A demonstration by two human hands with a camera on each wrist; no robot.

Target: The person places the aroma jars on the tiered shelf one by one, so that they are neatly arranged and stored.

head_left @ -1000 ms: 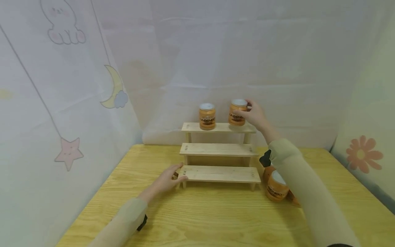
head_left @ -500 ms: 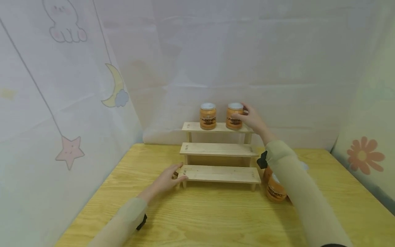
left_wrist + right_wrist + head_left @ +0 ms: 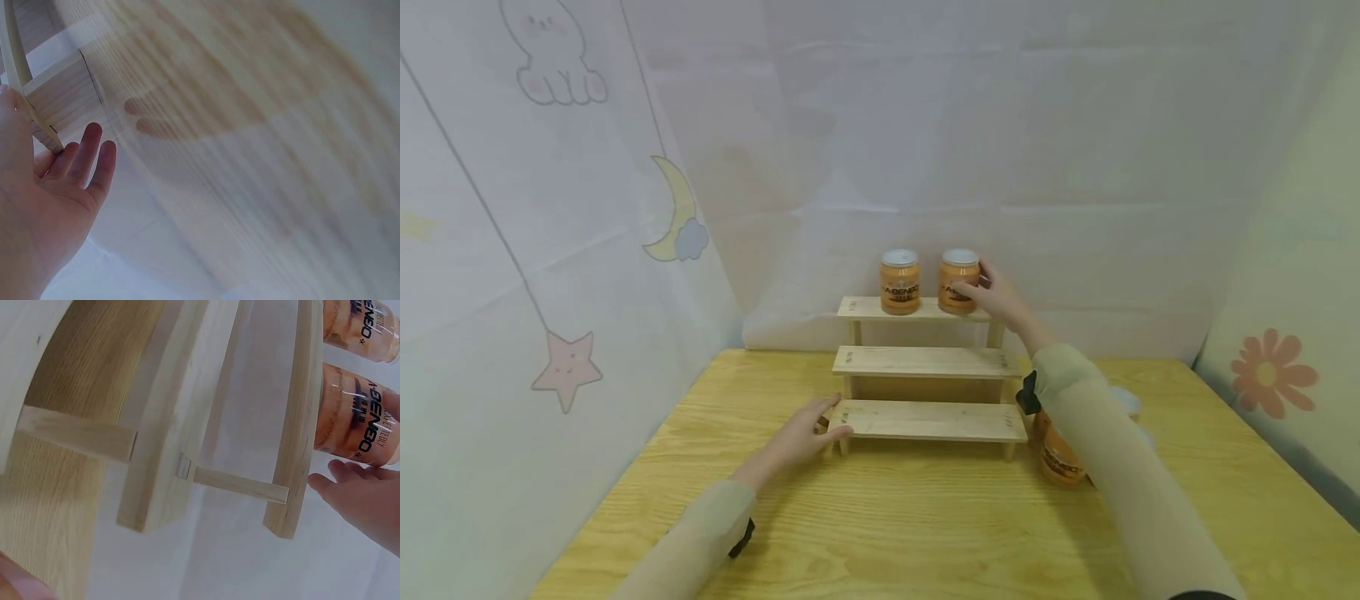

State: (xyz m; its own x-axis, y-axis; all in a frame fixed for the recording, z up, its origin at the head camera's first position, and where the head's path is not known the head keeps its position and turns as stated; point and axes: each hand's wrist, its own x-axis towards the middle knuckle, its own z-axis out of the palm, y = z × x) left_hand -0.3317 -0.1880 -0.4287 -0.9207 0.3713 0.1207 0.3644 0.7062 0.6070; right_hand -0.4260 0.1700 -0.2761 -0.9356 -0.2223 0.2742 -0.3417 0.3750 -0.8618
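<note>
My right hand grips an orange jar with a white lid on the top step of a three-step wooden shelf. Its thumb lies across the label and the other fingers reach round the far side. In the right wrist view the base of this jar meets the top board. A matching jar stands just to the left on that same board. Down at the lowest step, my left hand holds the left end of the board between thumb and fingers; in the left wrist view several fingers extend past the wood.
More orange jars stand on the yellow wood-grain table, right of the shelf and partly hidden by my right sleeve. A pale cloth backdrop rises behind the shelf, with printed cloth walls on both sides.
The jar in my right hand has come down onto the top step and slid left, closer to the other jar. My left hand keeps its place on the lowest step.
</note>
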